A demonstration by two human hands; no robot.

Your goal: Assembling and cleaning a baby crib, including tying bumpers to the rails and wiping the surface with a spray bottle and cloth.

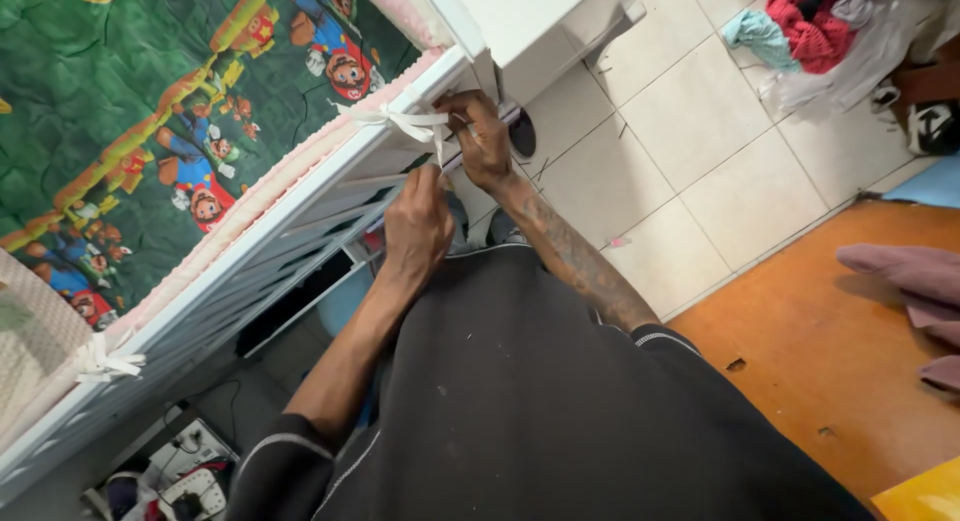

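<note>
A white crib rail (250, 251) runs diagonally from lower left to the upper middle. A pink padded bumper (270, 186) lines its inner side, next to a green cartoon-print sheet (130, 101). White ribbon ties (405, 121) are knotted over the rail's top near its far end. My right hand (480, 136) pinches one ribbon end at the rail's corner. My left hand (418, 221) sits just below, gripping the other ribbon end against the slats. A second tied ribbon bow (105, 361) sits on the rail at lower left.
A white cabinet (530, 21) stands beyond the crib's end. White floor tiles (700, 151) meet an orange mat (830, 331). A pile of clothes (815, 26) lies at upper right, a mauve cloth (915, 281) at right. A power strip with cables (190, 471) lies under the crib.
</note>
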